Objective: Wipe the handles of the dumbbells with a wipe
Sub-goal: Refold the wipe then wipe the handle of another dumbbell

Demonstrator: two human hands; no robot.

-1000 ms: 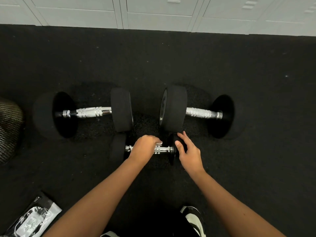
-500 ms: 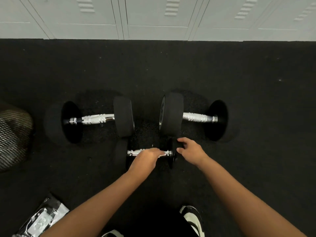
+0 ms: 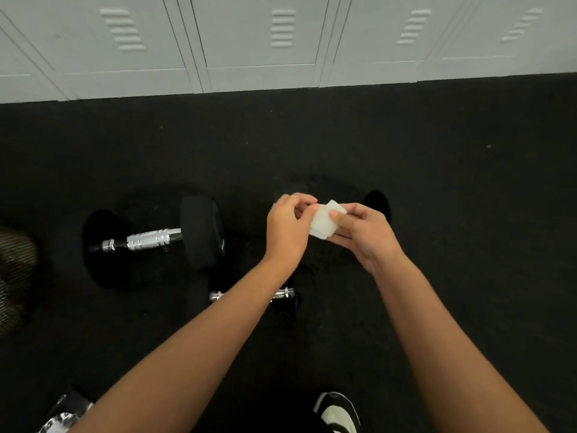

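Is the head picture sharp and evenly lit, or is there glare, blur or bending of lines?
Head view: the locker lines fan outward, wide-angle distortion; bright glare on the chrome handle; the black floor swallows the dumbbell ends; the wipe and both hands look slightly soft.

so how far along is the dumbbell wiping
Nothing in this frame proves a handle is clean. In hand: the left hand and right hand pinch a folded white wipe between them, held above the floor, off every handle. Left: the large dumbbell handle lies untouched, the small dumbbell sits under the left forearm, and a third is mostly hidden behind the hands.
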